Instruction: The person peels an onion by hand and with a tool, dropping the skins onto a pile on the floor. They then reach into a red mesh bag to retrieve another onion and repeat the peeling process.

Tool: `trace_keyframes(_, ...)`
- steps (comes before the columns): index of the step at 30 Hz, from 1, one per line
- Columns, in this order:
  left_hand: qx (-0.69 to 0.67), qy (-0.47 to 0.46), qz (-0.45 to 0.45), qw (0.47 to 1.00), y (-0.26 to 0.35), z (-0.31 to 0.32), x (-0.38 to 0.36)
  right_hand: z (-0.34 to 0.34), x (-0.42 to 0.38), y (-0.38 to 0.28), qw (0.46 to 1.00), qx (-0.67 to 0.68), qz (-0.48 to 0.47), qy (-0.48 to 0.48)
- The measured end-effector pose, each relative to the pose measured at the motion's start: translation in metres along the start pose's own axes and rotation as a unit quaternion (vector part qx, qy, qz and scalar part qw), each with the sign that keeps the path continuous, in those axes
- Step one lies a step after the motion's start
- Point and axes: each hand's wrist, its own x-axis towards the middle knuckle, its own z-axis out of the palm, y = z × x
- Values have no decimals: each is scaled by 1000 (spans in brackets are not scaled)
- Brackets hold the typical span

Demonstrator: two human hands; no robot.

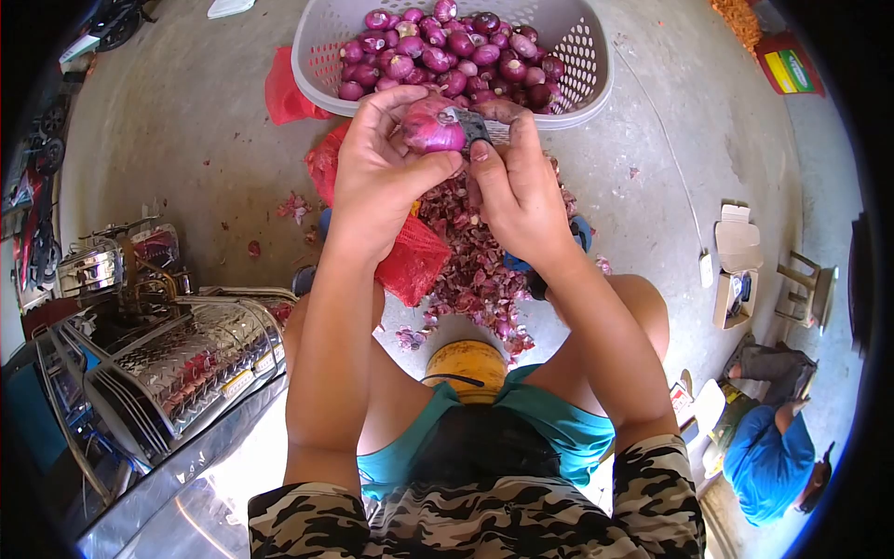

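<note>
Floor [666, 177] stretches right of basket [575, 56]; onions [456, 51] inside. Your left hand [372, 172] grasps single onion [431, 129], right hand [521, 182] dark tool [473, 129].

No writing, numbers or signs can be read here.

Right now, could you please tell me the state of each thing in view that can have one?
Left hand, gripping the onion
Right hand, gripping the dark tool
Onion, held up
Dark tool, held at the onion
Basket, partly filled with onions
Red netting, crumpled
Onion skins, loose on the floor
Cardboard box, flap open
</note>
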Motion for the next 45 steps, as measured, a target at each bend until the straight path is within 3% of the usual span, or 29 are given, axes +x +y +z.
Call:
trace_keyframes(12,-37,-5,-9,999,-7,5,-3,1,4,-1,996,-74,-8,53)
trace_keyframes(14,-62,-8,-13,998,-6,7,-4,1,10,9,998,6,25,50)
trace_keyframes(18,-113,-43,-11,993,-4,4,-4,-12,15,-1,972,144,186,27)
trace_keyframes(21,-93,-33,29,995,0,3,-3,-19,15,-5,975,129,178,22)
trace_keyframes(24,-73,-20,28,997,-2,0,-1,-19,10,-2,997,13,71,15)
trace_keyframes(29,-37,20,41,998,-3,3,-1,-8,2,-2,999,-15,-35,8)
trace_keyframes(32,-30,16,54,998,-6,7,-1,-7,-1,-9,999,-32,18,-29)
trace_keyframes(35,-29,10,56,998,-7,7,-2,-2,3,-7,999,-42,-11,6)
trace_keyframes(38,-46,7,49,998,-6,8,-2,-5,6,-9,999,-33,35,3)
trace_keyframes(45,-135,-18,22,991,-8,0,-1,-4,10,9,998,26,47,33)
